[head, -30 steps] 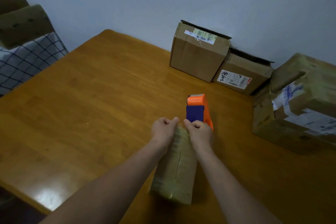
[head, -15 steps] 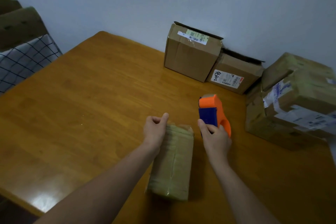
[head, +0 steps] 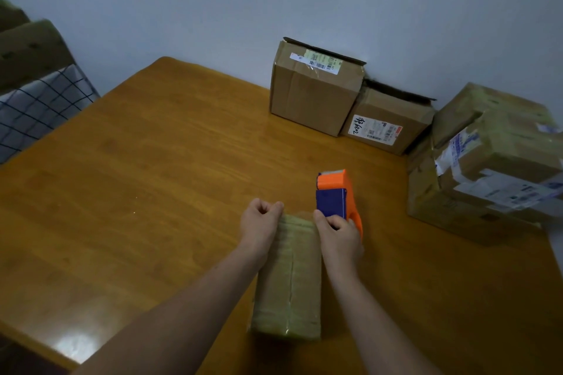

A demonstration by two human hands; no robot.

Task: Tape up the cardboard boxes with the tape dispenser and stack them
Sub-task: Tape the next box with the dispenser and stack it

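A small long cardboard box (head: pixel 289 283), wrapped in tape, lies lengthwise on the wooden table (head: pixel 137 192) in front of me. My left hand (head: pixel 259 222) is curled at the box's far left corner, thumb on its far edge, holding it. My right hand (head: pixel 339 237) grips the handle of the orange and blue tape dispenser (head: pixel 333 192), which stands on the table just beyond the box's far right corner. A faint strip of clear tape seems to run from the dispenser to the box's far end.
Two brown cardboard boxes (head: pixel 313 91) (head: pixel 384 122) with labels stand against the wall at the back. A stack of taped boxes (head: pixel 487 167) fills the right side. A chair with a checked cloth (head: pixel 39 100) stands beyond the table's left edge.
My right hand took hold of the dispenser, drew it off to the right, and has now brought it back beside the box's far right corner. My left hand stays at the far left corner.
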